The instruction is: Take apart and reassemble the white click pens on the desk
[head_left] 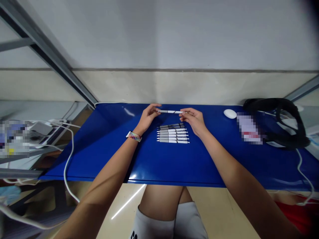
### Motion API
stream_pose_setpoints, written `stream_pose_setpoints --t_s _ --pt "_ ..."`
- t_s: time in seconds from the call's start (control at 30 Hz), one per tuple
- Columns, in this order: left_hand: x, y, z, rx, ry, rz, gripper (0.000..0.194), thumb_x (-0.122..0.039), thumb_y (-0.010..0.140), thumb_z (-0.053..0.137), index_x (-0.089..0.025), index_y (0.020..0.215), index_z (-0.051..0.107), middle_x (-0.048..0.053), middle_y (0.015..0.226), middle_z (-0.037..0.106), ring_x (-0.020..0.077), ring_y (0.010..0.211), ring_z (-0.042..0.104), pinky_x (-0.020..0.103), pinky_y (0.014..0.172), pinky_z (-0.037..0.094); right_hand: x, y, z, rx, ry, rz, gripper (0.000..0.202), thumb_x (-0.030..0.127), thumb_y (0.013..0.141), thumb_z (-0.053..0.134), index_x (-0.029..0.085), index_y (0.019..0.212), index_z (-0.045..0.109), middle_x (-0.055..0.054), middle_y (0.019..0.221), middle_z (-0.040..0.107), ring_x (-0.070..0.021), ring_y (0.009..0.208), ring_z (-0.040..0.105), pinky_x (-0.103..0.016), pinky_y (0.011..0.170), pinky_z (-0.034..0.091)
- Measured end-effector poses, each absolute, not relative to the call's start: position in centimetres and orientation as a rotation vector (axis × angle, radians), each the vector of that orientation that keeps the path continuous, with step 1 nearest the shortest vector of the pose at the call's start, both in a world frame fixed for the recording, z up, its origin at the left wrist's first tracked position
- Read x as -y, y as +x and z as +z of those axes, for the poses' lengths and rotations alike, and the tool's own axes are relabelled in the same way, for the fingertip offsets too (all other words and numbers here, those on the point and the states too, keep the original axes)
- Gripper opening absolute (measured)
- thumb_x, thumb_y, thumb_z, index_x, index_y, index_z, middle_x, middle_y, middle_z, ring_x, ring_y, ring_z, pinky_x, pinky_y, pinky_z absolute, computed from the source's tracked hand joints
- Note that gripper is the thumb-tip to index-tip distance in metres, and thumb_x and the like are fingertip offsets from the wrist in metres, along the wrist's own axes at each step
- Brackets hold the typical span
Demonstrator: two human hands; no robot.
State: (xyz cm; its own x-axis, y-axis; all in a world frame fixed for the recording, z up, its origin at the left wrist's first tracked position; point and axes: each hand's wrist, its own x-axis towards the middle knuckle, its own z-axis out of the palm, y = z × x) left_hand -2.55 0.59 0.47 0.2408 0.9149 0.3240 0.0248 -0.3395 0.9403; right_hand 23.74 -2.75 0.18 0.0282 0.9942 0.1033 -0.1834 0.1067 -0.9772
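Observation:
A white and grey pen [170,112] lies level between my hands, just beyond a row of pens. Its tip end is pinched by my left hand [149,116], thumb and fingers closed on it. At the other end, my right hand [193,120] grips the pen between thumb and fingers. Nearer to me, several white and grey pens [171,136] lie side by side, tips to the left. Darker pens [171,126] sit at the far side of that row, close to my right fingers.
The blue table [99,159] stands against the wall. A white oval object [230,114] and a black headset-like strap [286,142] lie at the right, beside a blurred-out packet [249,128]. A white cable [69,159] hangs over the left edge. Metal posts [57,59] rise at the left.

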Motion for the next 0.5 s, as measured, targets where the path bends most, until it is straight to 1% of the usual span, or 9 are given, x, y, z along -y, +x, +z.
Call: stream_pose_setpoints --t_s 0.03,0.07,0.1,0.2,0.27,0.37,0.43,0.5 --pt "-0.6 -2.53 0.42 -0.912 1.602 1.225 0.032 -0.038 0.098 0.072 -0.019 0.123 0.074 0.007 0.093 0.078 0.0191 0.09 0.074 0.034 0.09 0.056 2.71 23.75 0.16 1.105 -1.006 1.202 0.035 0.044 0.076 0.093 0.022 0.101 0.082 -0.005 0.087 0.081 -0.0171 0.073 0.073 -0.035 0.076 0.062" --pt "-0.61 -2.5 0.36 -0.924 1.603 1.219 0.032 -0.042 0.101 0.068 -0.019 0.122 0.075 0.006 0.088 0.078 0.0191 0.088 0.074 0.034 0.089 0.056 2.68 23.75 0.15 1.103 -1.006 1.201 0.035 0.044 0.076 0.093 0.022 0.101 0.082 -0.005 0.086 0.081 -0.0171 0.073 0.073 -0.035 0.076 0.062" --pt "-0.61 -2.46 0.29 -0.925 1.61 1.219 0.033 -0.044 0.102 0.069 -0.018 0.122 0.075 0.006 0.087 0.078 0.0193 0.087 0.075 0.034 0.089 0.056 2.67 23.77 0.15 1.102 -1.006 1.199 0.035 0.043 0.076 0.093 0.021 0.1 0.082 -0.005 0.086 0.081 -0.0171 0.073 0.073 -0.035 0.076 0.062" --pt "-0.58 -2.36 0.14 -0.885 1.616 1.245 0.038 -0.039 0.092 0.082 -0.019 0.123 0.074 0.008 0.099 0.082 0.0211 0.098 0.078 0.034 0.095 0.056 2.65 23.82 0.16 1.098 -1.007 1.193 0.033 0.043 0.076 0.093 0.022 0.099 0.082 -0.005 0.086 0.08 -0.0172 0.074 0.073 -0.035 0.075 0.062" --pt "-0.57 -2.35 0.11 -0.878 1.595 1.24 0.038 -0.038 0.09 0.084 -0.019 0.122 0.075 0.008 0.1 0.082 0.022 0.102 0.078 0.034 0.097 0.056 2.67 23.83 0.17 1.097 -1.006 1.195 0.034 0.043 0.076 0.093 0.022 0.1 0.082 -0.005 0.086 0.08 -0.0172 0.074 0.073 -0.035 0.075 0.062" --pt "-0.66 -2.4 0.1 -0.936 1.583 1.196 0.034 -0.044 0.091 0.081 -0.017 0.113 0.08 0.008 0.092 0.082 0.0207 0.092 0.077 0.034 0.091 0.057 2.69 23.8 0.18 1.101 -1.006 1.19 0.034 0.044 0.076 0.093 0.022 0.1 0.082 -0.005 0.086 0.08 -0.0175 0.074 0.073 -0.036 0.075 0.062" --pt "-0.75 -2.44 0.06 -0.974 1.587 1.19 0.034 -0.046 0.088 0.084 -0.017 0.106 0.082 0.008 0.09 0.082 0.0196 0.085 0.075 0.034 0.086 0.057 2.69 23.78 0.17 1.1 -1.011 1.185 0.033 0.044 0.076 0.093 0.022 0.099 0.082 -0.005 0.085 0.08 -0.0177 0.074 0.073 -0.036 0.075 0.062" --pt "-0.76 -2.47 0.02 -0.992 1.591 1.197 0.033 -0.045 0.086 0.087 -0.017 0.104 0.084 0.009 0.091 0.083 0.0195 0.084 0.074 0.033 0.083 0.057 2.66 23.82 0.16 1.09 -1.012 1.19 0.03 0.041 0.075 0.093 0.022 0.097 0.083 -0.005 0.083 0.079 -0.0177 0.072 0.072 -0.036 0.074 0.061"
